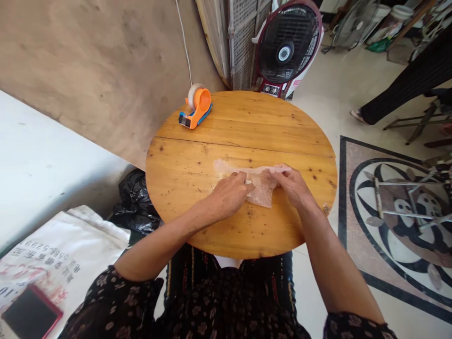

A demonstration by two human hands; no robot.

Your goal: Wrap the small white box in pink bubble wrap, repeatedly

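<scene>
On the round wooden bench [243, 127], a clear plastic sheet [262, 194] lies with its long axis running left to right. The left hand [230, 194], fingers curled, touches its middle, hold unclear; the right hand [294, 184] pinches its right end.

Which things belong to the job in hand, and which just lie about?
Job:
- clear plastic (right hand gripping, left hand touching)
- round table underneath

Lying about:
- tape dispenser (untouched, link unclear)
- dark-red fan
- black bag
- white sack
- red-edged flat object
</scene>
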